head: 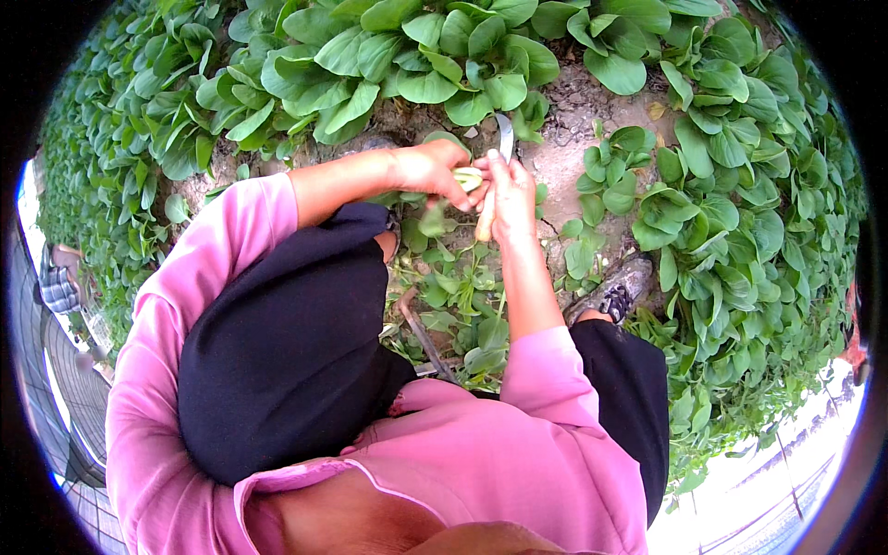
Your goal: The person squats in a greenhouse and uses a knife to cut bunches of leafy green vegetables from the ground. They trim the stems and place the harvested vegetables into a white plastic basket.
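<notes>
My left hand (pixel 440 170) is shut around a leafy green plant, and its pale green cut base (pixel 469 179) faces my right hand. The leaves below the left hand are blurred. My right hand (pixel 511 191) grips the orange-tan handle (pixel 486 216) of a small curved harvesting knife. Its curved metal blade (pixel 505 135) points up and away from me, past the right fingers. The two hands meet at the base of the plant, with the fingertips close together or touching. Broad-leaved greens (pixel 416 55) grow just beyond the blade.
Dense greens (pixel 735 173) stand to the right, with smaller plants (pixel 617 166) nearer. Low weeds (pixel 465 291) and a rusty bent metal bar (pixel 424 336) lie between my legs. My right shoe (pixel 621 288) rests on cracked soil (pixel 565 125). A person in a plaid garment (pixel 59 288) is at far left.
</notes>
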`<action>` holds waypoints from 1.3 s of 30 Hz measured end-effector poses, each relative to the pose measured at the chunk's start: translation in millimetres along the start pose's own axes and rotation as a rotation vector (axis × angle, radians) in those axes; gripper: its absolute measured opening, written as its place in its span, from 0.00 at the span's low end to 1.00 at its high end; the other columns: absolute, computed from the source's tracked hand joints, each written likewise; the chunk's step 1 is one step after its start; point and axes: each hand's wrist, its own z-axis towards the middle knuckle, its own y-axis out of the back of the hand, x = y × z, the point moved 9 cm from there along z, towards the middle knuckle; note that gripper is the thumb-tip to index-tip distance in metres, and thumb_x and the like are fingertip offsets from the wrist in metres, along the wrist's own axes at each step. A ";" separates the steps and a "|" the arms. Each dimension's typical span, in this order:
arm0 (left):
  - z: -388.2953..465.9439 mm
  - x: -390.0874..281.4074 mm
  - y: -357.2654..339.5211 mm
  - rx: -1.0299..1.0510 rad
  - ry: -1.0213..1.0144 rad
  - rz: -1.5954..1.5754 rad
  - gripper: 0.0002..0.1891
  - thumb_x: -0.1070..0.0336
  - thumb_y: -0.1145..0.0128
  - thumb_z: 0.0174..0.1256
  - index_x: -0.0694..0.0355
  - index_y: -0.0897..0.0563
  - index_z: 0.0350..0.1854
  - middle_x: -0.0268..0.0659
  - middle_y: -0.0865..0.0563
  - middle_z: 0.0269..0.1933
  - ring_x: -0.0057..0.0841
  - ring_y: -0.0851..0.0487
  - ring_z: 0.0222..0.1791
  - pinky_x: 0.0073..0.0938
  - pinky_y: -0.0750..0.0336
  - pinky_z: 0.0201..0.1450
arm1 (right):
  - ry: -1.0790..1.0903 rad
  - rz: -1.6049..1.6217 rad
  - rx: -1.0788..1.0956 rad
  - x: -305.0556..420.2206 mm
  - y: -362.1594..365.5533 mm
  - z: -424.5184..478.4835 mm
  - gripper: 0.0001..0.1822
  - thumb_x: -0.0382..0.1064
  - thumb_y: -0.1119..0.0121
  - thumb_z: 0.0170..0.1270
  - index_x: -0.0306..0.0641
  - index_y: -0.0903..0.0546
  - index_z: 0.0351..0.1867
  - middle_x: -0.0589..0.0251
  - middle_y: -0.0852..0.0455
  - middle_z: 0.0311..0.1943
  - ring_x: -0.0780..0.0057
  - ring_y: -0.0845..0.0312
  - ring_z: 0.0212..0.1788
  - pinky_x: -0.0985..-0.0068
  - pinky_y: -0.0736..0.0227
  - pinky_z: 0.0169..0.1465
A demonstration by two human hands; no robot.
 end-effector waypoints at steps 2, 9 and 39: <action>3.7 2.9 16.0 -0.158 -0.066 0.423 0.18 0.65 0.34 0.46 0.67 0.21 0.41 0.46 0.15 0.33 0.43 0.15 0.35 0.40 0.21 0.40 | -0.026 -0.154 -0.096 -6.8 21.7 20.5 0.17 0.47 0.48 0.71 0.31 0.24 0.41 0.55 0.16 0.26 0.78 0.28 0.11 0.80 0.36 0.14; 9.6 -86.5 11.0 -0.341 -0.372 1.271 0.12 0.71 0.41 0.46 0.67 0.16 0.35 0.56 0.30 0.64 0.36 0.13 0.37 0.34 0.18 0.35 | 0.021 -0.279 -0.278 36.7 66.1 76.3 0.17 0.45 0.57 0.74 0.31 0.24 0.38 0.55 0.16 0.22 0.74 0.26 0.14 0.77 0.34 0.16; -22.9 -28.0 123.4 -0.650 -0.323 0.958 0.13 0.73 0.46 0.48 0.72 0.23 0.38 0.40 0.27 0.62 0.42 0.16 0.35 0.41 0.20 0.38 | -0.320 -0.522 0.171 4.9 -29.0 119.5 0.15 0.44 0.55 0.72 0.35 0.25 0.32 0.58 0.20 0.16 0.78 0.33 0.11 0.78 0.37 0.15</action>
